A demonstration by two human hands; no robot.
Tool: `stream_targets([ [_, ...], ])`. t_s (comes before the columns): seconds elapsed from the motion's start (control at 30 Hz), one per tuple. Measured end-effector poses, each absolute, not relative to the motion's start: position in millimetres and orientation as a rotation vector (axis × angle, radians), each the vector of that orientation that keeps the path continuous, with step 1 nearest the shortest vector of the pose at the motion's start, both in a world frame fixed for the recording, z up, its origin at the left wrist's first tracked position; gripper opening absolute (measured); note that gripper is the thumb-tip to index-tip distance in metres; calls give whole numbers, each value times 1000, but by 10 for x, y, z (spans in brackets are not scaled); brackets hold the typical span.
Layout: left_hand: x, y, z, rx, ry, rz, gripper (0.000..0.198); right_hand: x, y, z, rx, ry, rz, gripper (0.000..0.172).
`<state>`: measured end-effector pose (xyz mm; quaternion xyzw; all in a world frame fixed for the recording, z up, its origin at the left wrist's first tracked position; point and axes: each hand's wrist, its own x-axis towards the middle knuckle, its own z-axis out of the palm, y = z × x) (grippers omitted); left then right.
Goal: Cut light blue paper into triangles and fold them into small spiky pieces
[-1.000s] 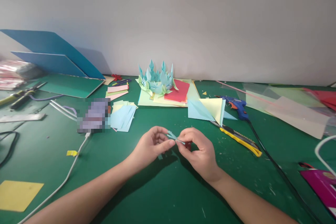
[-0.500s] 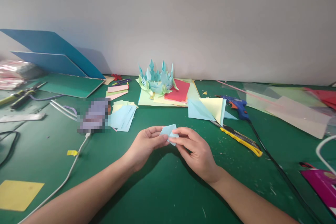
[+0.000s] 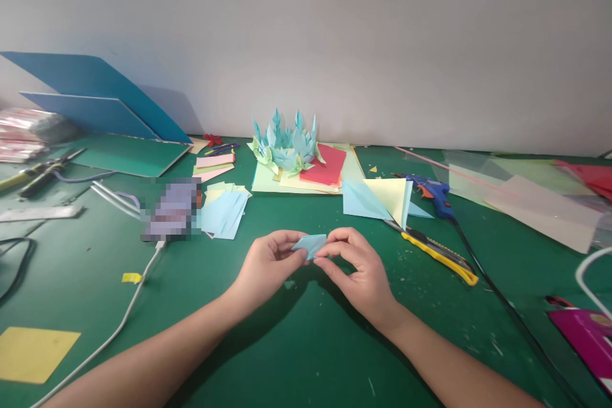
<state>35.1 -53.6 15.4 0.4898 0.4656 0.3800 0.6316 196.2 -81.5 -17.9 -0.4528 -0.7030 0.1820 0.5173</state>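
Note:
Both my hands meet over the green table (image 3: 287,357) at the middle of the view. My left hand (image 3: 268,264) and my right hand (image 3: 359,271) pinch a small light blue folded paper piece (image 3: 310,245) between their fingertips, one at each end. The piece is flat and pointed, held just above the table. Behind it, near the wall, stands a light blue folded paper crown (image 3: 285,143) on sheets of green and red paper (image 3: 326,167).
A stack of light blue paper slips (image 3: 224,211) lies at left of centre, folded blue and yellow triangles (image 3: 380,199) at right. A yellow utility knife (image 3: 437,253), a blue glue gun (image 3: 433,194) with its black cord, a white cable (image 3: 125,312), pliers (image 3: 38,172) and blue boards (image 3: 90,99) lie around.
The paper piece turned from edge-on to a broad face, and now lies folded into a narrower pointed shape. Both hands stayed in place, only the fingers moved.

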Motion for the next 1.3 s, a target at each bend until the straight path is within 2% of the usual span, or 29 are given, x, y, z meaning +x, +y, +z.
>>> stream_targets([
  [0.37, 358, -585, 165, 1188, 1081, 869, 21, 1928, -797, -185, -1102, -1457, 745, 14],
  [0.7, 348, -582, 121, 1210, 1037, 855, 27, 1936, -797, -196, -1092, -1446, 751, 15],
  [0.9, 335, -588, 103, 1285, 1093, 858, 16, 1910, -812, -205, -1074, -1401, 819, 13],
  [1.3, 357, -557, 220, 1078, 1084, 826, 23, 1930, -789, -117, -1052, -1242, 1253, 33],
])
